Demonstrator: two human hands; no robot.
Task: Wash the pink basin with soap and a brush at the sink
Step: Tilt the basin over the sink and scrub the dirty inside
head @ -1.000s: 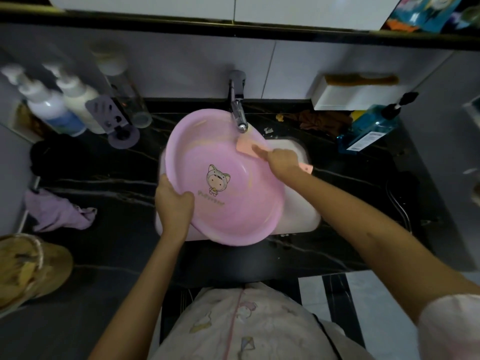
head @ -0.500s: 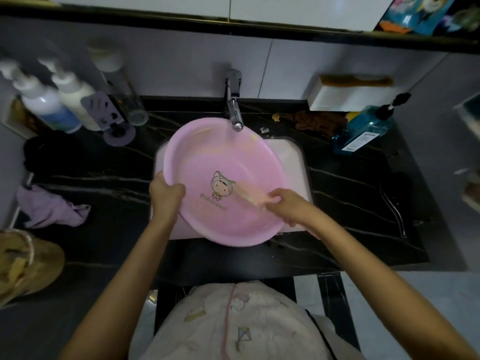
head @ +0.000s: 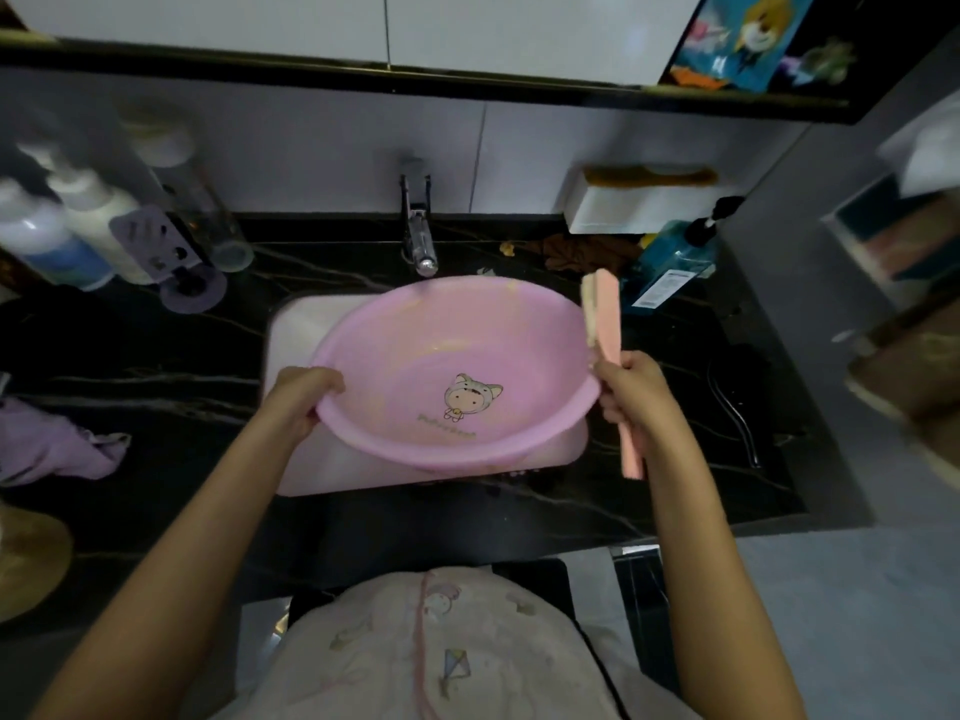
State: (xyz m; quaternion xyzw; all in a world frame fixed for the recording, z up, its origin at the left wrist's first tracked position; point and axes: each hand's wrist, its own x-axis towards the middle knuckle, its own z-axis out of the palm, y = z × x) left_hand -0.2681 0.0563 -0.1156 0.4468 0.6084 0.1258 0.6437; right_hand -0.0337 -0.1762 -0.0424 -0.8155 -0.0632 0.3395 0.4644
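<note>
The pink basin (head: 415, 350), with a cartoon cat figure printed inside, lies nearly level over the white sink (head: 301, 324), below the chrome tap (head: 418, 236). My left hand (head: 301, 397) grips its left rim. My right hand (head: 631, 387) holds a pink long-handled brush (head: 605, 314) upright beside the basin's right rim, bristle head pointing away from me, handle end sticking out below my fist. Pale streaks, perhaps soap, show on the basin's inner wall.
On the black marble counter (head: 171, 366) stand white pump bottles (head: 72, 226) and a purple holder (head: 171, 262) at the left, with a blue pump bottle (head: 670, 267) at the right. A lilac cloth (head: 57, 449) lies at the left, and a white wall box (head: 639, 205) hangs behind.
My right hand has drawn the brush out of the basin to outside its right rim. The basin has tipped from tilted toward me to nearly level. My left hand keeps its grip.
</note>
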